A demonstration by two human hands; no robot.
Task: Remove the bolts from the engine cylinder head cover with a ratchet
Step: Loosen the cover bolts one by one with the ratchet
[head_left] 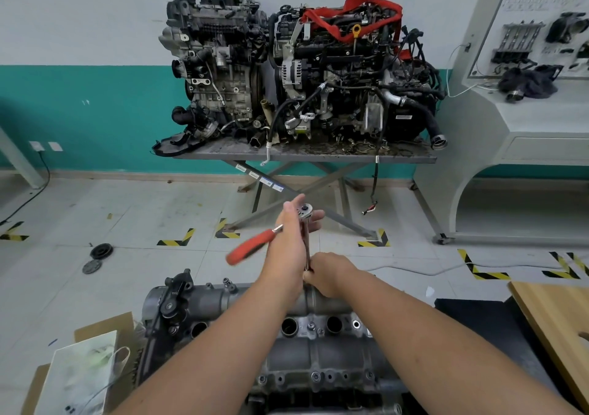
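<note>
The grey engine cylinder head cover (318, 347) lies low in the middle of the view, with round plug holes and small bolts along its near edge. A ratchet (251, 246) with a red handle stands above its far edge on a long chrome extension (306, 249). My left hand (291, 236) holds the ratchet head at the top, fingers stretched past it. My right hand (328, 274) grips the bottom of the extension where it meets the cover. The bolt under the socket is hidden by my right hand.
Two engines (296, 73) sit on a scissor-leg metal table (302, 156) against the far wall. A grey training console (522, 118) stands at right, a wooden board (557, 322) at near right. Cardboard and a plastic bag (83, 373) lie at near left. Round discs (101, 251) lie on the floor.
</note>
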